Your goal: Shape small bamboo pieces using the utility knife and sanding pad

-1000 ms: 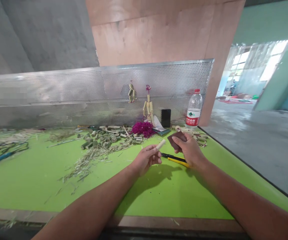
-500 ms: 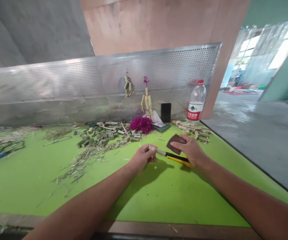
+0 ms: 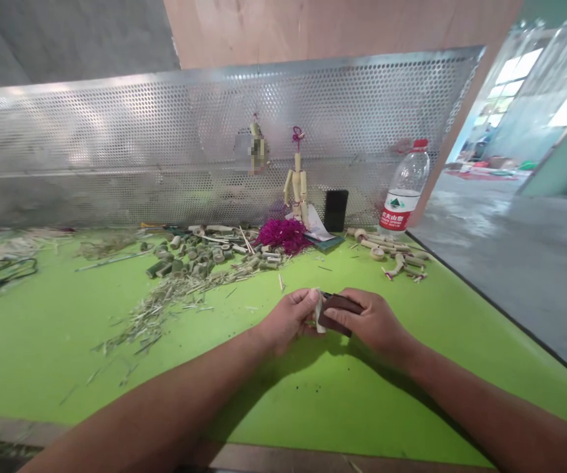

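Green bench (image 3: 41, 368) under a perforated alu panel (image 3: 115, 125), w/ bamboo offcuts (image 3: 209, 256) & shavings (image 3: 165, 309) ahead-left of the grips. L grip (image 3: 286, 320) pinches a pale bamboo piece (image 3: 318, 310) between thumb & fingers, right up against a dark abrasive sheet (image 3: 340, 315) clenched in R grip (image 3: 372, 320); both grips close together, centre of bench. Magenta raffia (image 3: 283, 236) & jointed bamboo figure (image 3: 296, 180) straight ahead, water bottle (image 3: 404, 187) ahead-right.

Bright daylight enters through windows (image 3: 517, 72) far right, blown white. Soft shadows drop from your left hand (image 3: 288, 320) and right hand (image 3: 369, 320) onto green mat (image 3: 41, 341). Glare streaks perforated metal panel (image 3: 90, 125). Your edges bow wide-angle.
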Demonstrator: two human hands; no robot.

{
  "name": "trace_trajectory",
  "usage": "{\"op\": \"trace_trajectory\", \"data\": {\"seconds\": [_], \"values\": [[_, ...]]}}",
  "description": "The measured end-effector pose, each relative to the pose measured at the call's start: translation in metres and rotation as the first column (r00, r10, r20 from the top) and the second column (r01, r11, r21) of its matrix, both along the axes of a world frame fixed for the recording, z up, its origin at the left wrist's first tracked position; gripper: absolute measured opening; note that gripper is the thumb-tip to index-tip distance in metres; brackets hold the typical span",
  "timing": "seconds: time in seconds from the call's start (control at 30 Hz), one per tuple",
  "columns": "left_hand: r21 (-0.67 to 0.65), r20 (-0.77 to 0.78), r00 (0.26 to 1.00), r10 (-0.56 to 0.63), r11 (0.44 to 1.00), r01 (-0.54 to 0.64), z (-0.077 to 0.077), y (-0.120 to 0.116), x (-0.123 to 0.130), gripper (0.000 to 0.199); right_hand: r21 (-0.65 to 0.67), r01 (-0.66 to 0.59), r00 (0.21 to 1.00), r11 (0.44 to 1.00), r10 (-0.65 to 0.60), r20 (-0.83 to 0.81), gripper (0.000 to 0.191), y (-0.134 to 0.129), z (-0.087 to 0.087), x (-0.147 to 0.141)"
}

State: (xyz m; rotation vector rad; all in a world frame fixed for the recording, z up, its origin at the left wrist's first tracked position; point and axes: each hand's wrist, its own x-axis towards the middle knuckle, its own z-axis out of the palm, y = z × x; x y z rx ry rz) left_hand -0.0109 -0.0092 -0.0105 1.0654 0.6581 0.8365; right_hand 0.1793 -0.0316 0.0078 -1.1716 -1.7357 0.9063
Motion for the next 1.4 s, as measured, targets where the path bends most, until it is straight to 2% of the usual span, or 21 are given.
{"op": "trace_trajectory", "data": {"seconds": [0.13,0.27,0.37,0.53,0.63,0.67,0.77,0.8,0.9,0.93,1.07,1.2,1.33,1.4], "values": [[-0.105,0.061,0.994,-0.095,0.989,0.102,0.002,-0.002,-0.002,0.037,0.010,0.114,0.989,0.993,-0.113,-0.100,0.029,0.000,0.006,0.008],[-0.063,0.073,0.987,-0.145,0.987,0.150,0.007,-0.007,-0.001,0.021,0.043,0.224,0.969,0.974,-0.218,-0.119,0.033,0.006,0.005,0.015],[-0.003,0.009,0.980,-0.199,0.980,0.199,0.010,-0.011,0.001,0.024,0.074,0.204,0.976,0.976,-0.197,-0.097,0.031,0.006,0.005,0.013],[0.026,-0.074,0.950,-0.304,0.951,0.307,0.009,-0.012,0.000,0.024,0.217,0.138,0.990,0.966,-0.142,0.001,0.021,-0.001,0.003,0.005],[0.069,-0.109,0.961,-0.255,0.962,0.264,0.007,-0.010,-0.002,0.027,0.268,0.008,0.989,0.963,-0.047,0.138,0.018,-0.003,0.002,0.004],[0.075,-0.113,0.963,-0.243,0.965,0.252,0.007,-0.009,-0.003,0.028,0.279,0.008,0.985,0.960,-0.057,0.165,0.018,-0.003,0.002,0.004],[0.070,-0.107,0.958,-0.265,0.959,0.273,0.008,-0.008,-0.003,0.029,0.316,0.135,0.968,0.939,-0.192,0.158,0.022,-0.001,0.003,0.005],[0.078,-0.104,0.956,-0.274,0.956,0.282,0.009,-0.008,-0.002,0.028,0.325,0.140,0.967,0.935,-0.199,0.156,0.023,-0.001,0.004,0.005],[0.133,-0.126,0.958,-0.258,0.953,0.274,0.009,-0.009,-0.002,0.028,0.333,0.002,0.969,0.943,-0.083,0.231,0.022,-0.001,0.005,0.004],[0.140,-0.143,0.959,-0.247,0.954,0.266,0.009,-0.009,-0.002,0.028,0.329,-0.010,0.966,0.944,-0.076,0.247,0.022,0.000,0.005,0.004],[0.115,-0.183,0.952,-0.246,0.956,0.269,0.008,-0.010,-0.002,0.031,0.350,0.146,0.946,0.925,-0.234,0.224,0.023,0.001,0.006,0.005],[0.169,-0.187,0.960,-0.210,0.956,0.242,0.006,-0.011,-0.001,0.032,0.324,0.013,0.944,0.946,-0.119,0.309,0.023,0.002,0.006,0.005],[0.147,-0.209,0.957,-0.199,0.961,0.232,0.006,-0.011,-0.001,0.033,0.350,0.147,0.926,0.925,-0.253,0.280,0.024,0.003,0.007,0.005],[0.170,-0.228,0.954,-0.197,0.956,0.238,0.005,-0.010,-0.001,0.032,0.357,0.087,0.928,0.930,-0.205,0.310,0.024,0.004,0.007,0.005]]}}
